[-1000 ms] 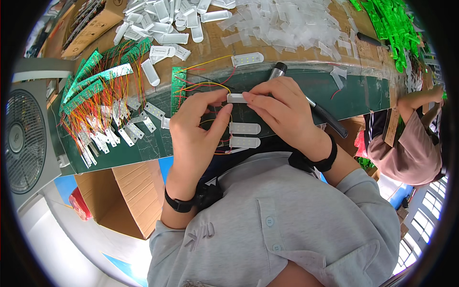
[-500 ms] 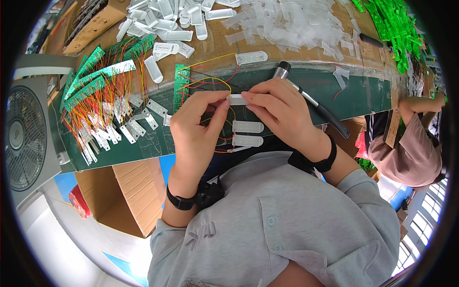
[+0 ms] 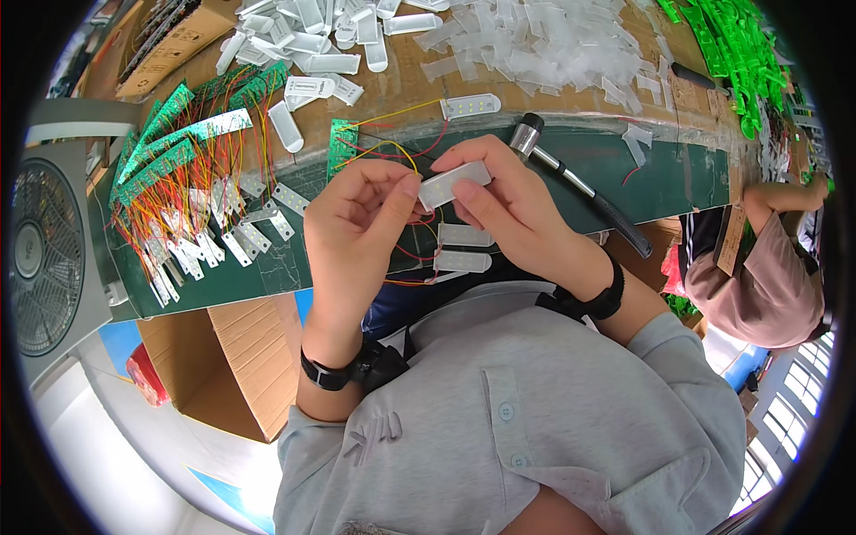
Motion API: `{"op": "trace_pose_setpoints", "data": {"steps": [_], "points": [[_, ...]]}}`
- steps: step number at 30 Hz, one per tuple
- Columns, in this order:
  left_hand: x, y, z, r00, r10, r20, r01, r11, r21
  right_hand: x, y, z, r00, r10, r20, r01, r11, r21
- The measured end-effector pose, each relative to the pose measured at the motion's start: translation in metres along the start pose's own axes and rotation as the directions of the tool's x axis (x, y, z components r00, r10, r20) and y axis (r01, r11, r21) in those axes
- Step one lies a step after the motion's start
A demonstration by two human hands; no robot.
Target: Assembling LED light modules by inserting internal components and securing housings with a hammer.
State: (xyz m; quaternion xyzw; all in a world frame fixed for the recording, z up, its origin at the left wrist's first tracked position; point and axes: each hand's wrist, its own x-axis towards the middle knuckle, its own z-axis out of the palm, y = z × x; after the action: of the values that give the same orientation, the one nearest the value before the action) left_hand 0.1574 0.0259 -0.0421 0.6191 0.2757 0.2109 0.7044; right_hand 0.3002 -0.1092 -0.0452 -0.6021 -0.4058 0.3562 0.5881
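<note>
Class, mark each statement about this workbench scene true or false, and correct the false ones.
1. Both hands hold a small white strip. True.
2. The hammer is in the right hand. False: it lies on the green mat, untouched.
3. A fan stands at the person's left. True.
4. The left hand wears no wristband. False: a black band circles that wrist.
5. Clear plastic pieces are heaped on the bench. True.
</note>
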Motion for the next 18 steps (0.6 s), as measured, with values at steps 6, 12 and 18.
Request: {"op": "trace_pose_setpoints", "data": {"steps": [6, 12, 18], "points": [[0.004, 0.01, -0.004, 0.962, 0.269, -0.051, -0.251, 0.94, 0.23, 0.012, -0.003, -0.001, 0.984, 0.147, 0.101, -0.164, 0.968, 0.19], [0.01, 0.016, -0.018, 0.894, 0.401, 0.201, -0.443, 0.721, 0.532, 0.018, -0.001, -0.001, 0.983, 0.148, 0.111, -0.169, 0.964, 0.205], [0.014, 0.013, -0.022, 0.872, 0.422, 0.248, -0.487, 0.692, 0.533, 0.022, 0.001, -0.003, 0.975, 0.162, 0.15, -0.197, 0.945, 0.261]]}}
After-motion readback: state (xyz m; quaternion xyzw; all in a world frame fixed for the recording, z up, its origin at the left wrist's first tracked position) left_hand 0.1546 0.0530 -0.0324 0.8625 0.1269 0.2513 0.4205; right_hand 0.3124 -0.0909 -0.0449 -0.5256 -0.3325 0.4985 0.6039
